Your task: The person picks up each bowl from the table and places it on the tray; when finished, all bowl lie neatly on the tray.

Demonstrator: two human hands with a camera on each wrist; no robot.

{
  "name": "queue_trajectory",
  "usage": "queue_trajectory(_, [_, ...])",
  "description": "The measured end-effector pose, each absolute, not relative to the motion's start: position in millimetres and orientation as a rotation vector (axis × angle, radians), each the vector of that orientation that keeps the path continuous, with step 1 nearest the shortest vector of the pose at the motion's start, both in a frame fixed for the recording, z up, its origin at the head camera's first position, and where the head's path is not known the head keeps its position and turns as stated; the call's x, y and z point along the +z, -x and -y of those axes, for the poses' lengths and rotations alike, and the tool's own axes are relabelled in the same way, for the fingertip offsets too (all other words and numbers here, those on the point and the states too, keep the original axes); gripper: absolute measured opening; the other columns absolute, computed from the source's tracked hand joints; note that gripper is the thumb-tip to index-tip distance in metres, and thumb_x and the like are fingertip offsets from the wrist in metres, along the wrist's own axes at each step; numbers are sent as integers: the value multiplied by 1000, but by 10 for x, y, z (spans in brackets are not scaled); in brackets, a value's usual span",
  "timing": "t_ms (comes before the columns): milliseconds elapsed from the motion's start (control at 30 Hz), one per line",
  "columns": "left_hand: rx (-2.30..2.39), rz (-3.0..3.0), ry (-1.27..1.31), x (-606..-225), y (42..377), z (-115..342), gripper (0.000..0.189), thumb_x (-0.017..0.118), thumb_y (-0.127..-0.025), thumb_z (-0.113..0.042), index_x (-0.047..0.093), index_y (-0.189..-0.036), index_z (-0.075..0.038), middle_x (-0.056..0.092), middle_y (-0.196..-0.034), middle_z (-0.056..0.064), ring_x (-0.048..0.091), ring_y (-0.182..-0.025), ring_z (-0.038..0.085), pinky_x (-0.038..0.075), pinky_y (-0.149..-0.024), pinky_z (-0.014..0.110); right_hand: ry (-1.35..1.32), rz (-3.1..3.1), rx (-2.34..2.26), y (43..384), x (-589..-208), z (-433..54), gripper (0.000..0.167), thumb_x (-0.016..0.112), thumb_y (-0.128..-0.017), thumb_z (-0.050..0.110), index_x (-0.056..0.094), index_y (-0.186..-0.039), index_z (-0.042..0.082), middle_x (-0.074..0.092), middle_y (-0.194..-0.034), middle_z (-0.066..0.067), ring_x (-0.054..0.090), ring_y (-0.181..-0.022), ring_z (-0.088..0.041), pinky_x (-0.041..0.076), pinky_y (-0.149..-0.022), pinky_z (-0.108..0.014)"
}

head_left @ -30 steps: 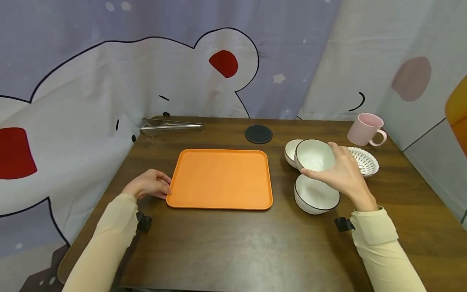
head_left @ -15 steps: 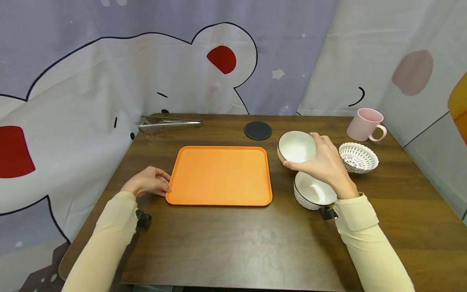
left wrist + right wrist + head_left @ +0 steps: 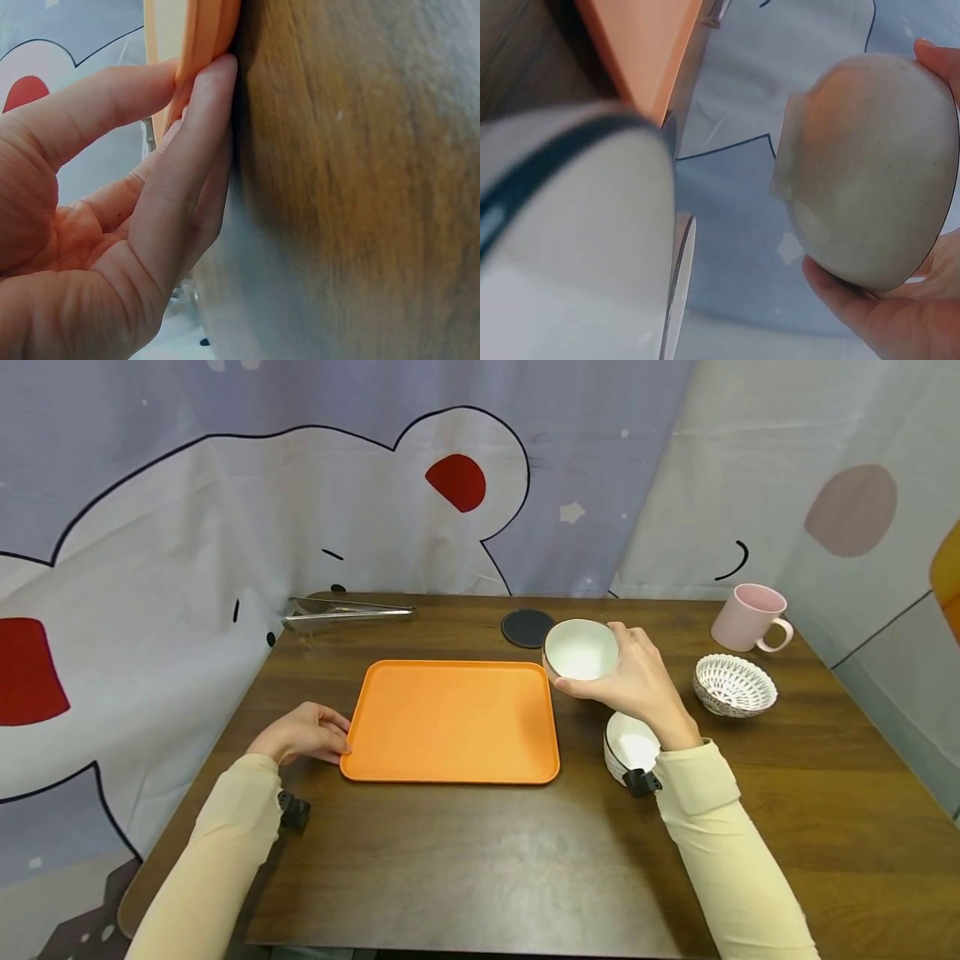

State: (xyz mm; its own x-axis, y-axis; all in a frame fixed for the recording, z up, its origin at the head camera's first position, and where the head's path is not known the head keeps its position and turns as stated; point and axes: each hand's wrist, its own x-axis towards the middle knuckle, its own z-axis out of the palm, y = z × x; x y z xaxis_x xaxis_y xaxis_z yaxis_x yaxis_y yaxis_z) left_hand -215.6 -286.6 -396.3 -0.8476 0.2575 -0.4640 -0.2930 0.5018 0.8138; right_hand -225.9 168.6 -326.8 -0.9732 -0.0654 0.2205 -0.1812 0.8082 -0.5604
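Note:
My left hand (image 3: 306,734) pinches the left edge of an orange tray (image 3: 450,722); in the left wrist view its thumb and fingers (image 3: 214,86) lie on either side of the rim. My right hand (image 3: 637,685) holds a white bowl (image 3: 580,649) with a dark rim, thumb and fingers spread across it. That bowl is raised over the table and overlaps the tray's far right corner in the head view. Under the right wrist stands a larger white bowl (image 3: 628,745), partly covered by the arm. Another bowl's rim (image 3: 679,281) shows in the right wrist view, hidden behind my hand in the head view.
A black round coaster (image 3: 528,628) lies behind the held bowl. Metal tongs (image 3: 348,612) lie at the far left. On the right are a white woven basket (image 3: 735,685) and a pink mug (image 3: 748,618). A printed cloth (image 3: 375,510) hangs behind the table.
My right hand has carried the bowl leftward, from above the other bowls to the tray's far right corner. The left hand has stayed on the tray's edge.

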Motion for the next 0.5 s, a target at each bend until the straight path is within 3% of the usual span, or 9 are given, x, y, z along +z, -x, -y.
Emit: queue_trajectory(500, [1362, -2204, 31, -3986, 2163, 2879, 46, 67, -85, 5, 46, -125, 18, 66, -90, 10, 69, -78, 16, 61, -76, 34, -259, 2812, 911, 2429, -3239, -1339, 114, 84, -57, 64, 41, -144, 4, 47, -131, -21, 53, -110, -35, 50, -89, -50])
